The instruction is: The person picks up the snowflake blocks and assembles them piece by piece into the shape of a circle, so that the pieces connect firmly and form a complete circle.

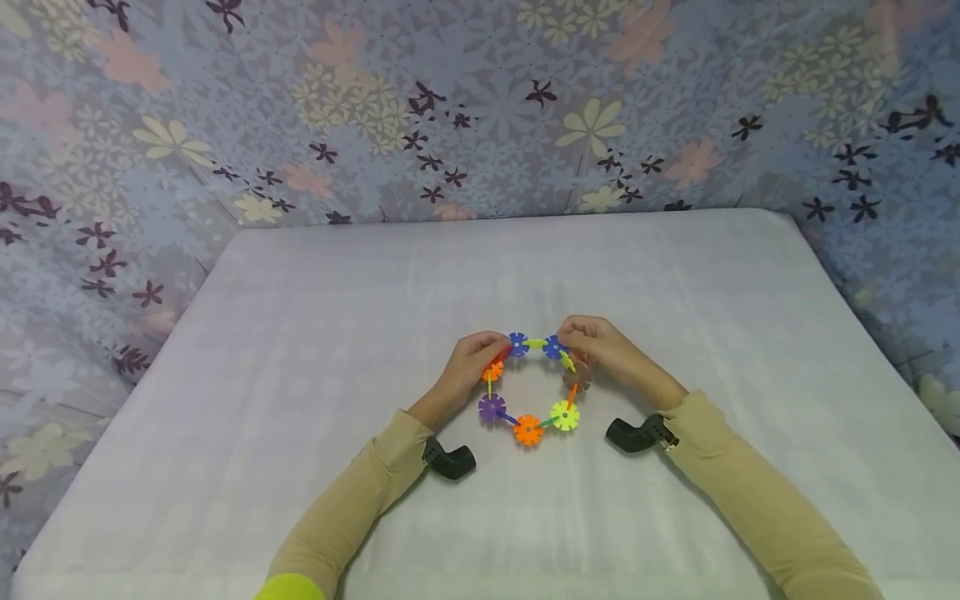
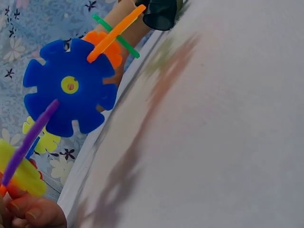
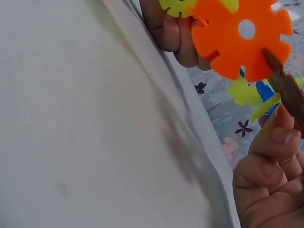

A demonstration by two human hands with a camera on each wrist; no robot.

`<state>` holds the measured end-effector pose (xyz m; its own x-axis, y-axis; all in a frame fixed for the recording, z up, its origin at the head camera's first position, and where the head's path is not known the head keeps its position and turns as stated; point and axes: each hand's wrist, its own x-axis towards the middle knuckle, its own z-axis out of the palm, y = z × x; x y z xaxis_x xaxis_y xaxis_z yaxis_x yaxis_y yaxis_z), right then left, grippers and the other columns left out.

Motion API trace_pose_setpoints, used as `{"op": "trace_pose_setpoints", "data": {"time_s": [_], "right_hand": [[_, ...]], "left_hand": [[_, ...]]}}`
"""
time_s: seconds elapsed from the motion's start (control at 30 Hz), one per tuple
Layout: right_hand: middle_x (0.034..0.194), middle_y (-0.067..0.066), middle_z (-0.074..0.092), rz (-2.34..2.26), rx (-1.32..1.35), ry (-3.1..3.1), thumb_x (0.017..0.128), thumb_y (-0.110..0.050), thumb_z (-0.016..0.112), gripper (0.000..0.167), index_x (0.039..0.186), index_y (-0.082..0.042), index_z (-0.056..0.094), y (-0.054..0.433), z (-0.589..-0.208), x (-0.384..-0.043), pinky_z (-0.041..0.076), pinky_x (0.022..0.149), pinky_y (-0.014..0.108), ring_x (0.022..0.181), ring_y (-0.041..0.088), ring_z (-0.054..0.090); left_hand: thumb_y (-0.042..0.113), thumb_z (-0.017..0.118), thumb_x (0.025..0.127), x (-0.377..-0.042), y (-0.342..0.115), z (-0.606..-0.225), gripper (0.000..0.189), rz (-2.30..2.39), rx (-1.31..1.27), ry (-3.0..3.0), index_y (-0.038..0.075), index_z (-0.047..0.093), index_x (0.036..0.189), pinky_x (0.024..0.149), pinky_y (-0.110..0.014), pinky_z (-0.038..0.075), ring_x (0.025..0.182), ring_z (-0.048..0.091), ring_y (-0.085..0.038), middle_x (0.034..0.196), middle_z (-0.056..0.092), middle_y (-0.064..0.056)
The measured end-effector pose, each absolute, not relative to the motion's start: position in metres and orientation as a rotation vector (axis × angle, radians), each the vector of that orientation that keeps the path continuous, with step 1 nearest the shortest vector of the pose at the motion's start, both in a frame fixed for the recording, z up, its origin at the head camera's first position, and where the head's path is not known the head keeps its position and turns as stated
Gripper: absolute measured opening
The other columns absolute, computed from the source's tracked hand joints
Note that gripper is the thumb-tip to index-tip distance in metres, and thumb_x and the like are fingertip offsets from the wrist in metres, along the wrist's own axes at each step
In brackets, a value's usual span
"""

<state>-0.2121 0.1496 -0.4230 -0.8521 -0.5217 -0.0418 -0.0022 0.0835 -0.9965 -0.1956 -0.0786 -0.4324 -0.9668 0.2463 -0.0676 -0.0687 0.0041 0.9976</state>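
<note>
Both hands hold up a ring of interlocking flower-shaped plastic discs over the table. My left hand pinches the ring's upper left, at a red disc beside an orange one. On the upper right, my right hand pinches it near a blue disc and a brown one. Neighbouring discs slot together at right angles, some face-on and some edge-on. The left wrist view shows a blue disc large, above the curled left fingers. An orange disc fills the upper right wrist view, above the right fingers.
A pale cloth covers the table. Flower-patterned fabric hangs behind it and at the sides. Black wrist mounts stick out from both beige sleeves, low over the table.
</note>
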Motion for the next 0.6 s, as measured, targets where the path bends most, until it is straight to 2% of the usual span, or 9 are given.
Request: {"op": "trace_pose_setpoints", "data": {"time_s": [0.2,0.43,0.6], "right_hand": [[0.057,0.001,0.046,-1.829,-0.566,1.977,0.092,-0.007,0.046,0.014,0.089,0.005,0.052,0.1484,-0.426,-0.2105,0.03,0.046,0.022,0.048,0.01,0.04],[0.054,0.0,0.037,-1.896,-0.598,1.881,0.093,-0.005,0.045,0.012,0.087,0.002,0.054,0.1458,-0.429,-0.2083,0.026,0.042,0.025,0.045,0.011,0.03],[0.056,0.0,0.04,-1.873,-0.605,1.955,0.093,-0.005,0.046,0.012,0.089,0.004,0.053,0.1432,-0.4323,-0.2074,0.029,0.046,0.023,0.048,0.011,0.034]], "left_hand": [[0.007,0.052,0.089,-0.1957,-0.0816,-0.4324,0.022,2.041,0.27,2.073,-0.013,0.059,0.096,0.066,-0.021,0.041,0.068,0.048,-0.009,0.076,0.059,0.0],[0.007,0.051,0.09,-0.1993,-0.0844,-0.4345,0.022,1.983,0.357,2.097,-0.012,0.059,0.095,0.057,-0.019,0.038,0.062,0.044,-0.007,0.073,0.057,-0.002],[0.008,0.051,0.09,-0.1987,-0.0848,-0.4344,0.022,1.975,0.35,2.131,-0.012,0.06,0.094,0.058,-0.019,0.038,0.061,0.043,-0.007,0.074,0.057,-0.004]]}}
